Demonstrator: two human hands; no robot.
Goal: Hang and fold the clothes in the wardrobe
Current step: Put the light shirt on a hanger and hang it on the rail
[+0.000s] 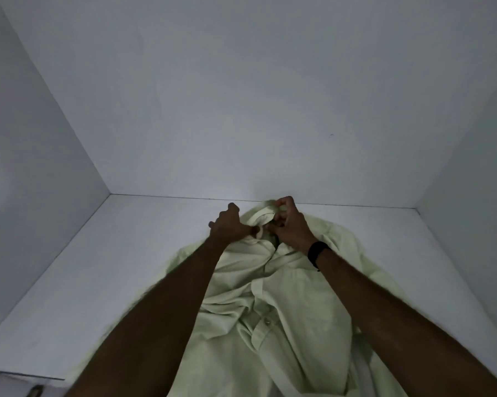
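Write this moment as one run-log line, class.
item: pale green shirt on wardrobe shelf | left hand: grips collar | right hand: pinches collar | fold: not done

Both arms reach forward; the left hand (pixel 229 224) and right hand (pixel 290 222) sit close together, fingers curled, pinching cloth.

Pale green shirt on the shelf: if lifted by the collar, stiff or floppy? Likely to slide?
Probably floppy: the pale green shirt lies in soft creases and folds. It looks thin, so likely light. The left hand and right hand both grip near the collar; the body would likely hang and drag across the smooth white shelf.
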